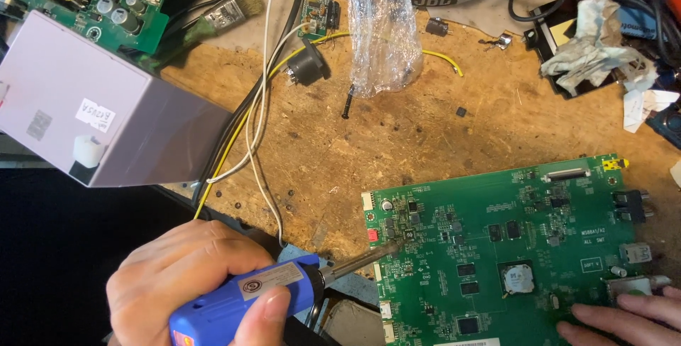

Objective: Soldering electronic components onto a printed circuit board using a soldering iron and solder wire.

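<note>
Left hand (188,278) wrapped tight round blue soldering iron (245,303), tip on green circuit board (507,246) near its left edge. Right hand (624,317) flat, fingers extended, pressing board's lower right corner, likely to steady it on the bench (397,133). Iron's long axis runs lower-left to upper-right, tip pointing right and up.

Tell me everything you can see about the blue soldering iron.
The soldering iron has a blue plastic handle with a pale label, a black collar and a bare metal shaft. The left hand grips the handle. It lies tilted, pointing up and right, its tip resting near a small chip at the left part of the green circuit board.
</note>
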